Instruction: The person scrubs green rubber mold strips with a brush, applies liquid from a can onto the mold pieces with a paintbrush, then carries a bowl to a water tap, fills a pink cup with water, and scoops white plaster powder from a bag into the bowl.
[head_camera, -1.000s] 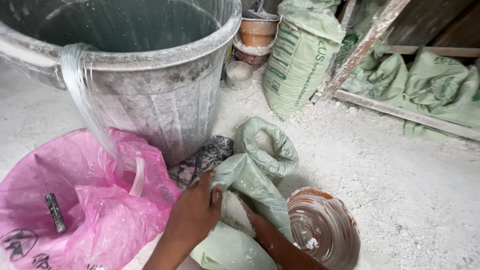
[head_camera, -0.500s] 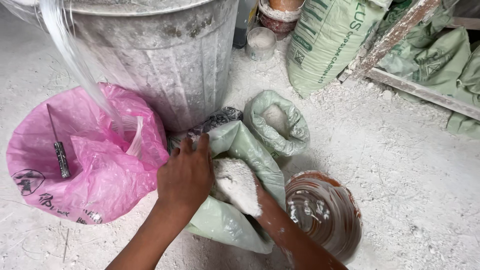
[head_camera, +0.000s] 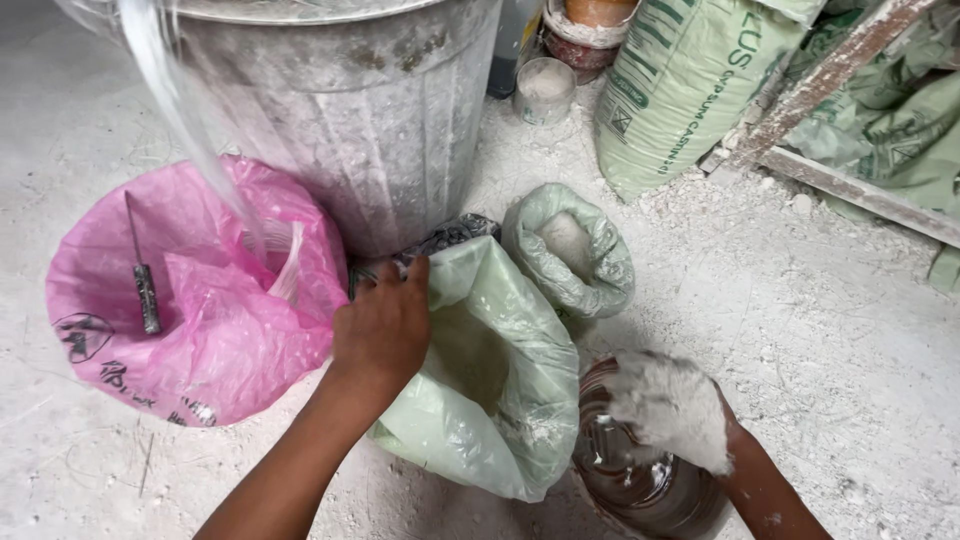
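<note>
The pale green bag (head_camera: 490, 390) lies open on the dusty floor (head_camera: 830, 320), in the middle, just in front of the big grey bin (head_camera: 350, 110).

Far left sits a pink plastic bag (head_camera: 190, 300) with dark round marks printed near its bottom edge. A thin dark tool (head_camera: 145, 285) lies on it. A clear plastic strip (head_camera: 180, 110) hangs down from the bin to the pink bag.

The left hand (head_camera: 385, 325) is closed on the rim of the pale green bag and holds it open. I cannot see inside the bag well.

Behind it stands a small green bag (head_camera: 575, 250), rolled down, with white powder in it. A little cup (head_camera: 545, 90) stands farther back.

At the bottom is a round brown bowl (head_camera: 640, 470), partly cut off by the edge. The right hand (head_camera: 675, 410) is over the bowl, cupped around a heap of white powder (head_camera: 660, 395). The powder covers the fingers, so they are hard to see.

Top right leans a tall green sack (head_camera: 690, 80) with dark letters and a small square sign. Its top is cut off. More green sacks (head_camera: 890, 120) lie behind a wooden plank (head_camera: 810, 90).
</note>
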